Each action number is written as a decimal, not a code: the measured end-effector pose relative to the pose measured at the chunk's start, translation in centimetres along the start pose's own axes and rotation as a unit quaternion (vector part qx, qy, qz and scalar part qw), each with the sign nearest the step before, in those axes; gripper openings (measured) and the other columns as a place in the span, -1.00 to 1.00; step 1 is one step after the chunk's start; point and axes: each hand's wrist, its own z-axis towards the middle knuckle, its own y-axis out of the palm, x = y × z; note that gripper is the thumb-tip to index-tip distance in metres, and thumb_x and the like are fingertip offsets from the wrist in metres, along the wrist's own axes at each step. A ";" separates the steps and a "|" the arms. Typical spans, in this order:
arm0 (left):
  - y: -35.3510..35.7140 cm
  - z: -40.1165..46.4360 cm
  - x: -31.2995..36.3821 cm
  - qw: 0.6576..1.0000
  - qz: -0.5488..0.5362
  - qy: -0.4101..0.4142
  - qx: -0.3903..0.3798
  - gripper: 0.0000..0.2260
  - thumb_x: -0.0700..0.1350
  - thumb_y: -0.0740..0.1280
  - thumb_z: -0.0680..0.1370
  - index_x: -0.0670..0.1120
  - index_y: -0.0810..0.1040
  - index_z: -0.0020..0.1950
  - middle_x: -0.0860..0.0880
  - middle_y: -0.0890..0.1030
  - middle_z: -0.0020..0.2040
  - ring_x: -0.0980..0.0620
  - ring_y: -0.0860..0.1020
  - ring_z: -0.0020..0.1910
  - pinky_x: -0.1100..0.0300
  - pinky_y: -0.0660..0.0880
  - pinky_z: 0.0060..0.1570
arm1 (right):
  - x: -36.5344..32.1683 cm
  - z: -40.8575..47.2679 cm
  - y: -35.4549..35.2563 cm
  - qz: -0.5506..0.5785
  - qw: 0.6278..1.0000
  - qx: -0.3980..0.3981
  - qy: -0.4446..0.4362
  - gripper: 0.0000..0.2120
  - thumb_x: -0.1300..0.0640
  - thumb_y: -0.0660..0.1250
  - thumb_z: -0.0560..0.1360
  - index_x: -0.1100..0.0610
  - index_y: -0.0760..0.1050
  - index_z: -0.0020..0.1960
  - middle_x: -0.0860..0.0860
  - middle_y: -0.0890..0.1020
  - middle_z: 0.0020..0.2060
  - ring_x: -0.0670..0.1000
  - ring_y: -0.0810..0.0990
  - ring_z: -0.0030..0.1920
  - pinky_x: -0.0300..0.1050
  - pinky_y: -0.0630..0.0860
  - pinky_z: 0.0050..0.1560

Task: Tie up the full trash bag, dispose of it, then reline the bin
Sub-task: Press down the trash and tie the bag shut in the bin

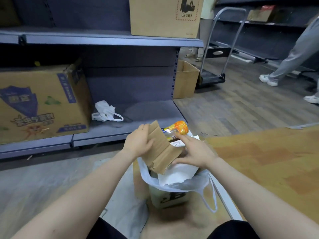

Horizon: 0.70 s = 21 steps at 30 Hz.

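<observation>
At frame centre, your left hand (pixel 139 141) grips the cardboard (pixel 162 149) while your right hand (pixel 195 152), fingers apparently loose, steadies it; forcing it could tear the trash bag (pixel 181 185).

Trash bag (pixel 183 186): you see translucent white
Bin (pixel 166 197): pale cream with black lettering
Folded cardboard (pixel 162 149): plain brown, ribbed with creases
Bottle (pixel 177 129): clear, with an orange and yellow label
Spare bag (pixel 105 112): white
Printed carton (pixel 41 104): tan, with blue panels and green leaves
Upper carton (pixel 164 16): brown; black and red UN 3481 mark
Shelving (pixel 103 39): grey-blue
</observation>
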 end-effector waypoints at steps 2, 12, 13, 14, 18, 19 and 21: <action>-0.4 -0.8 0.9 1.000 -0.008 0.008 -0.018 -0.44 0.20 0.24 0.53 -0.11 0.26 0.38 -0.06 0.45 0.28 -0.13 0.51 0.18 0.05 0.44 -0.01 | 0.0 0.3 0.3 0.048 0.998 0.025 0.029 -0.10 -0.38 0.34 0.32 -0.08 0.08 0.51 -0.13 0.44 0.32 -0.05 0.48 0.23 -0.24 0.29 -0.11; 2.8 -4.9 5.4 0.990 0.083 0.048 -0.099 -0.46 0.04 0.29 0.53 -0.16 0.16 0.39 -0.14 0.54 0.18 -0.20 0.58 0.08 0.05 0.45 -0.14 | -1.3 2.2 1.9 0.054 0.998 -0.003 0.013 -0.19 -0.18 0.41 0.36 0.01 0.16 0.49 -0.05 0.37 0.37 0.04 0.42 0.32 -0.02 0.48 0.14; 3.6 -5.2 5.5 0.990 0.090 0.036 -0.102 -0.50 -0.04 0.26 0.55 -0.17 0.16 0.39 -0.15 0.54 0.19 -0.19 0.59 0.06 0.07 0.44 -0.17 | -1.3 2.2 2.0 0.050 0.999 -0.003 0.015 -0.19 -0.15 0.41 0.37 0.00 0.13 0.50 -0.04 0.36 0.37 0.05 0.44 0.31 -0.03 0.48 0.12; 4.2 -5.4 5.6 0.991 0.095 0.025 -0.087 -0.48 -0.10 0.26 0.54 -0.18 0.14 0.43 -0.14 0.55 0.17 -0.17 0.61 0.01 0.11 0.42 -0.23 | -1.2 2.3 2.1 0.043 0.999 -0.004 0.017 -0.20 -0.12 0.41 0.39 0.00 0.11 0.51 -0.03 0.36 0.37 0.06 0.45 0.28 -0.05 0.48 0.10; 5.4 -4.8 5.5 0.996 0.082 0.041 -0.005 -0.14 -0.15 0.33 0.45 -0.10 -0.20 0.54 -0.11 0.63 0.05 -0.06 0.65 -0.21 0.21 0.43 -0.34 | -0.9 2.3 2.0 0.033 0.999 -0.016 0.017 -0.29 -0.04 0.34 0.47 0.03 0.11 0.52 -0.01 0.33 0.40 0.04 0.37 0.36 -0.06 0.42 0.19; 5.4 -4.7 5.4 0.996 0.072 0.044 -0.009 -0.18 -0.17 0.23 0.51 -0.03 -0.33 0.52 -0.09 0.58 0.16 -0.07 0.64 -0.11 0.17 0.46 -0.23 | -0.7 2.3 1.9 0.029 0.999 -0.015 0.016 -0.32 -0.03 0.30 0.47 0.04 0.13 0.51 -0.01 0.33 0.41 0.04 0.35 0.38 -0.05 0.41 0.23; 5.3 -4.4 5.2 0.996 0.069 0.040 -0.045 -0.23 -0.22 0.12 0.54 0.03 -0.40 0.50 -0.08 0.53 0.25 -0.08 0.61 0.00 0.12 0.48 -0.04 | -0.3 2.2 1.7 -0.002 1.000 0.007 0.025 -0.39 -0.01 0.17 0.45 0.02 0.19 0.49 -0.01 0.36 0.39 0.03 0.32 0.40 -0.04 0.32 0.31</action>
